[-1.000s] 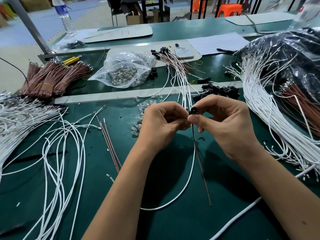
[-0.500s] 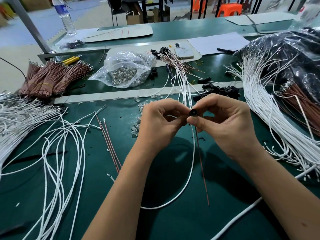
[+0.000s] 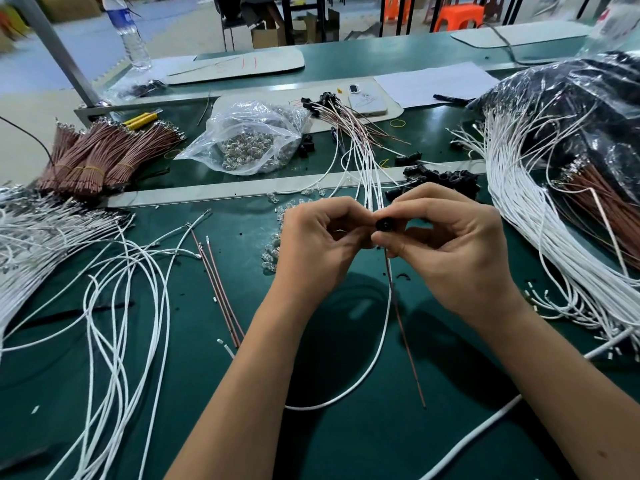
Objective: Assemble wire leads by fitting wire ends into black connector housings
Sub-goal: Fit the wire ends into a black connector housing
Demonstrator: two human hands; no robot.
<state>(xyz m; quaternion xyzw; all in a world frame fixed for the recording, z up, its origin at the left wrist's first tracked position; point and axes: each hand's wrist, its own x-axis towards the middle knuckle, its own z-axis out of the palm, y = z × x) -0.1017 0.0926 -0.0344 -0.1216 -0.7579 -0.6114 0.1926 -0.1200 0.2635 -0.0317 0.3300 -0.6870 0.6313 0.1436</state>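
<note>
Over green mat (image 3: 346, 445), right hand (image 3: 457, 258) pinches round black housing (image 3: 383, 224); left hand (image 3: 318, 247) curled, fingertips meeting it; thin brown wire (image 3: 403, 327) and white wire (image 3: 363, 379) dangle.

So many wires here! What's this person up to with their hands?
They are putting wire leads together at a green bench. The right hand pinches a small black connector housing, with a brown wire and a white wire hanging below. The left hand is curled against it, apparently feeding a wire end in. Finished leads lie behind.
</note>
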